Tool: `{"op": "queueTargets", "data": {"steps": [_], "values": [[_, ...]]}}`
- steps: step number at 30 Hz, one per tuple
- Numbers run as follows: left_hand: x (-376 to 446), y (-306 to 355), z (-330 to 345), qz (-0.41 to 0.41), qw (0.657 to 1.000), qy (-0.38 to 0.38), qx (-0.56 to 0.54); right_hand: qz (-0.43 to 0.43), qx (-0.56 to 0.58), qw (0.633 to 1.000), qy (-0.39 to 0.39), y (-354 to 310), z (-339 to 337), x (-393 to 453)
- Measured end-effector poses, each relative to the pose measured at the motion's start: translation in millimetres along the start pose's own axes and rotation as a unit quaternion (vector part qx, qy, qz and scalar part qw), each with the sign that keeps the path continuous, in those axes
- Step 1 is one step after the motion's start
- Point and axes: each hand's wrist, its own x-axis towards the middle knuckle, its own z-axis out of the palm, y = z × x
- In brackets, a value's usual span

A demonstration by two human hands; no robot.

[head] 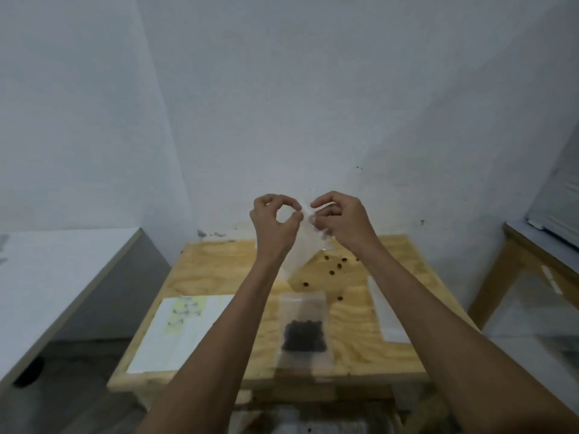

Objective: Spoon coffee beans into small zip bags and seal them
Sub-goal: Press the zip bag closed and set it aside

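I hold a clear zip bag (299,255) in the air above the plywood table (219,270). My left hand (274,220) pinches its top edge between thumb and forefinger. My right hand (340,217) pinches the same top edge just to the right. The bag hangs down between my wrists and looks empty. A second zip bag (302,327) lies flat on the table near me, with a dark heap of coffee beans (304,336) in its lower half. Several loose beans (333,272) are scattered on the wood behind it.
A white sheet with a yellow strip (175,333) lies on the table's left side. A stack of clear bags (387,308) lies on the right. A white counter (47,277) stands to the left, a wooden frame table (513,267) to the right.
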Motion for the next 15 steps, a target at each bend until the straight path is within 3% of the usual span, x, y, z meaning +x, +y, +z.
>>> {"op": "queueTargets", "data": {"steps": [4,7,10,15], "values": [[0,-5,-4,0.012,0.997,0.039,0.059,0.003,-0.011,1.0,0.011,-3,20,3],[1,-5,-10,-0.07,0.993,-0.022,-0.09,0.012,-0.011,1.0,0.009,-4,28,6],[-2,-2,-16,-0.142,0.967,-0.032,-0.208,0.021,-0.006,1.0,-0.007,-4,31,7],[-3,-1,-18,-0.165,0.959,0.009,-0.231,0.025,0.017,0.999,-0.038,0,31,8]]}}
